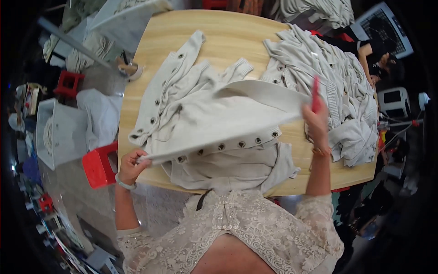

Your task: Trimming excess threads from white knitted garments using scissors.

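Stretching a cream buttoned cardigan [214,123] over the wooden table [228,32], left hand [131,165] gripping its hem, right hand [315,119] clasping the other end plus a red tool [315,93], knitwear pile [328,77] lying beside it on the table

Pale cream-grey knit on the cardigan [214,123], plain, with a row of dark round buttons along the ribbed placket. Same off-white, ribbed in fine lines, on the pile of knitwear [337,91]. Light honey wood grain on the table [237,36], streaked lengthwise. Bright red on the slim tool [315,93] in the right hand [315,123]. Pale jade on the bangle [124,183] at the left hand [132,164]; gold-toned on the bracelet [320,150]. Ivory floral lace on the blouse [237,228]. Glossy red on the plastic stools [98,166]. White-grey on the bin [59,132]. Speckled grey on the floor [82,196].
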A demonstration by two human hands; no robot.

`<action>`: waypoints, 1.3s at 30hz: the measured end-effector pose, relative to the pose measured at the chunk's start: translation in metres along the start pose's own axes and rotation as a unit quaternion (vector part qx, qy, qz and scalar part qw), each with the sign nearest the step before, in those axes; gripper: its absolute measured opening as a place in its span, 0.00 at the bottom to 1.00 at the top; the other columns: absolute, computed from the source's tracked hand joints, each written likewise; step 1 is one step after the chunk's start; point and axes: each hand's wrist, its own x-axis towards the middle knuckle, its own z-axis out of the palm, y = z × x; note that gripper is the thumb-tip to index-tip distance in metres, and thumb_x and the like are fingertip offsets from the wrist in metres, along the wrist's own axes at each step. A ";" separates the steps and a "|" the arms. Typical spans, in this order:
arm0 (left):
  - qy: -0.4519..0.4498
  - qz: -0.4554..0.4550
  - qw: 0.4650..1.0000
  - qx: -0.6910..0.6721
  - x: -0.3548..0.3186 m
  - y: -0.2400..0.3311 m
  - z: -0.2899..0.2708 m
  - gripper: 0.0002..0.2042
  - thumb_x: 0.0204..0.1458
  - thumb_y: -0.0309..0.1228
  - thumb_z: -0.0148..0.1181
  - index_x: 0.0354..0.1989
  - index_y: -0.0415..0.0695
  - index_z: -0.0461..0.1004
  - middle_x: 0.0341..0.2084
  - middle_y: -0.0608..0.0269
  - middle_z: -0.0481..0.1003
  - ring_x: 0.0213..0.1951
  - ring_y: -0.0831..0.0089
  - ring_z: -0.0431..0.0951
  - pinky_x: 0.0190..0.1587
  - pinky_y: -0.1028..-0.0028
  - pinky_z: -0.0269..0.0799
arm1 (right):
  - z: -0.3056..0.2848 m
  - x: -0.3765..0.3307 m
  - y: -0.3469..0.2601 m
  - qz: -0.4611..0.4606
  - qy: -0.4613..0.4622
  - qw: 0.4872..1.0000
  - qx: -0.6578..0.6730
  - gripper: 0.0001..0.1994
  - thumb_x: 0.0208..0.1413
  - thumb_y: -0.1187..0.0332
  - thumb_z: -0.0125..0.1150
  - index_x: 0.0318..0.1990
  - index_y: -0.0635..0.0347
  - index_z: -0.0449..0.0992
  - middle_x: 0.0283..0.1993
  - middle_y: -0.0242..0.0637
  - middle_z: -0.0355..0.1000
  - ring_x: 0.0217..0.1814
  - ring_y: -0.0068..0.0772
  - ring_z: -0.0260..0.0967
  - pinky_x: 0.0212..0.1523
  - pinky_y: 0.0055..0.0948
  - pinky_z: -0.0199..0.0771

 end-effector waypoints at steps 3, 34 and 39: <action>-0.148 -0.075 0.985 -0.054 -0.043 0.035 0.020 0.09 0.46 0.22 0.63 0.37 0.38 0.74 0.29 0.69 0.74 0.32 0.83 0.73 0.37 0.82 0.67 | -0.054 -0.058 -0.024 0.005 0.048 0.999 0.005 0.11 0.49 0.75 0.57 0.41 0.65 0.68 0.27 0.24 0.63 0.25 0.13 0.57 0.25 0.16 0.60; -0.121 0.368 0.811 0.439 0.127 -0.048 0.396 0.27 0.48 0.35 0.58 0.59 0.46 0.63 0.63 0.56 0.56 0.65 0.57 0.52 0.64 0.54 0.45 | -0.077 -0.136 0.129 0.037 -0.203 0.932 -0.299 0.14 0.53 0.70 0.56 0.45 0.59 0.62 0.32 0.51 0.70 0.36 0.56 0.70 0.35 0.43 0.69; -0.103 0.355 0.838 0.402 0.125 -0.053 0.398 0.23 0.49 0.35 0.56 0.57 0.53 0.67 0.65 0.66 0.54 0.66 0.51 0.48 0.62 0.40 0.39 | -0.076 -0.139 0.117 0.039 -0.295 0.880 -0.370 0.13 0.53 0.65 0.57 0.43 0.58 0.63 0.24 0.48 0.71 0.28 0.55 0.70 0.29 0.47 0.67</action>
